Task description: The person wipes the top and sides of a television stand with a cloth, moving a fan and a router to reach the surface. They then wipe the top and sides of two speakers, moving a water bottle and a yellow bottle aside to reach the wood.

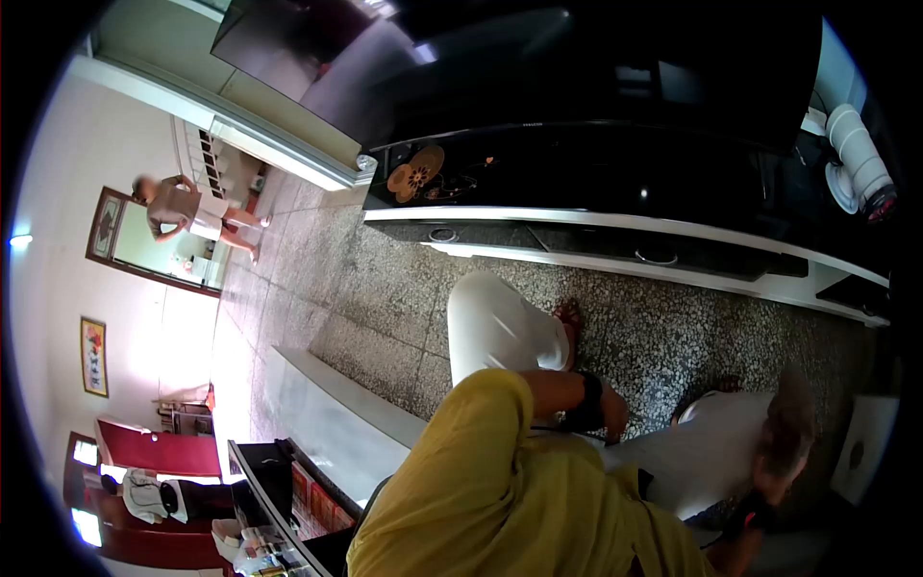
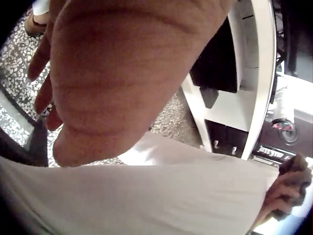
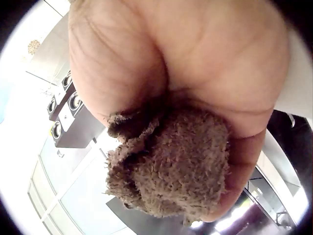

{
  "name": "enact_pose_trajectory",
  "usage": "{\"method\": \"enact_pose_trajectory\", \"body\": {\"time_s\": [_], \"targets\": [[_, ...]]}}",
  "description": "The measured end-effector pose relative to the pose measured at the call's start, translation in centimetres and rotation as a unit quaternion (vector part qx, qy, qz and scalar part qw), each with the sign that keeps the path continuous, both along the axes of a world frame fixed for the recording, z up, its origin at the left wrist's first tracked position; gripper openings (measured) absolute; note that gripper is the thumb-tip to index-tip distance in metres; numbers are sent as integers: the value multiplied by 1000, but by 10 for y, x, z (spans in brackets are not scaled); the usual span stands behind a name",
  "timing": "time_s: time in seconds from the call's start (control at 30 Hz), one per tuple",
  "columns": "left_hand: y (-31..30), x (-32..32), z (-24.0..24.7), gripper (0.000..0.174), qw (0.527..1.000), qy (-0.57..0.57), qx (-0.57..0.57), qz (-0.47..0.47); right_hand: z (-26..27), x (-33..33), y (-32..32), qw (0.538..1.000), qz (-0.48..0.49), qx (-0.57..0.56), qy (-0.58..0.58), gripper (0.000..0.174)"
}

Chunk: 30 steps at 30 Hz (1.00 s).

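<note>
A bunched brown fuzzy cloth [image 3: 181, 161] is in my right hand [image 3: 181, 63], with the fingers curled around it. In the head view that hand, blurred, is at the lower right with the dark cloth [image 1: 788, 413] over my white-trousered leg. My left hand [image 2: 117, 83] holds nothing, its fingers hanging loosely over the trouser leg in the left wrist view. A dark band circles the left wrist in the head view, where this hand [image 1: 613, 413] shows beside my knee.
A glossy black TV cabinet [image 1: 577, 183] with drawers runs along the far side under a large dark screen [image 1: 577, 67]. A white cylinder [image 1: 859, 149] stands at its right end. Speckled floor [image 1: 375, 298] lies between. One person [image 1: 178, 207] stands at left; another [image 1: 144, 495] is lower left.
</note>
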<state>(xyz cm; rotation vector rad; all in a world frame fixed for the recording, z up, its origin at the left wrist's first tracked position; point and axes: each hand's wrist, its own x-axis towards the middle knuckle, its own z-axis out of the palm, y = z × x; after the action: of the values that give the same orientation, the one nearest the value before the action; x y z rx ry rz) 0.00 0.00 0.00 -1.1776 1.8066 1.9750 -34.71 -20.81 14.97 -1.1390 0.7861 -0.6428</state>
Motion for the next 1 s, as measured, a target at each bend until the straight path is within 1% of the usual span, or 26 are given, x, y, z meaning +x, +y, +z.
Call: {"method": "enact_pose_trajectory", "body": {"time_s": [0.03,0.07,0.1,0.13,0.17,0.2,0.23,0.27,0.3,0.33,0.4,0.43,0.5,0.53,0.6,0.63,0.67,0.7,0.77,0.8,0.9,0.93,1.0], "targets": [[-10,-6,-10,48,999,33,-39,4,-1,-1,-5,999,-20,-45,-7,49],[15,16,-2,45,999,8,-24,32,-8,25,18,994,-17,51,-95,45],[36,37,15,42,998,-16,-11,61,-8,49,38,973,-19,150,-176,42],[20,27,50,38,993,-24,-44,105,-2,37,25,945,22,238,-225,46],[4,19,84,34,985,-32,-78,148,2,27,12,907,57,327,-259,51],[-5,28,97,31,951,12,-208,230,8,32,13,893,79,348,-274,53],[-9,33,120,31,933,-2,-235,271,15,43,19,898,91,333,-273,55],[-12,33,127,30,903,-6,-307,302,22,52,20,902,106,321,-270,58],[-19,34,143,29,889,40,-292,350,29,59,19,907,119,304,-266,60],[-29,34,170,36,892,39,-271,359,37,69,20,915,131,282,-257,62],[-39,24,205,48,876,94,-235,410,60,86,19,928,162,241,-234,52],[-44,19,218,55,866,119,-213,436,73,96,22,944,146,229,-185,50],[-54,6,240,65,854,180,-185,453,98,116,29,968,111,209,-88,48],[-57,1,245,71,846,208,-168,461,96,124,33,969,117,204,-74,50],[-63,-6,248,75,839,209,-140,482,86,137,35,973,124,191,-46,55],[-66,-10,248,77,835,210,-126,493,95,141,39,972,148,178,-31,57],[-69,-12,243,74,823,197,-198,494,108,147,41,971,171,165,-13,59],[-71,-9,235,72,808,218,-164,522,118,151,44,969,195,153,4,62],[-77,6,221,70,772,255,-90,575,134,158,53,972,194,135,11,65],[-78,13,234,65,772,278,-72,568,139,160,56,973,194,126,16,67],[-85,34,220,58,694,333,37,637,141,160,42,966,249,45,45,59],[-90,45,214,56,691,342,28,637,135,158,40,970,236,54,26,53],[-98,70,203,51,681,354,13,641,130,153,33,978,185,95,2,48]]}}
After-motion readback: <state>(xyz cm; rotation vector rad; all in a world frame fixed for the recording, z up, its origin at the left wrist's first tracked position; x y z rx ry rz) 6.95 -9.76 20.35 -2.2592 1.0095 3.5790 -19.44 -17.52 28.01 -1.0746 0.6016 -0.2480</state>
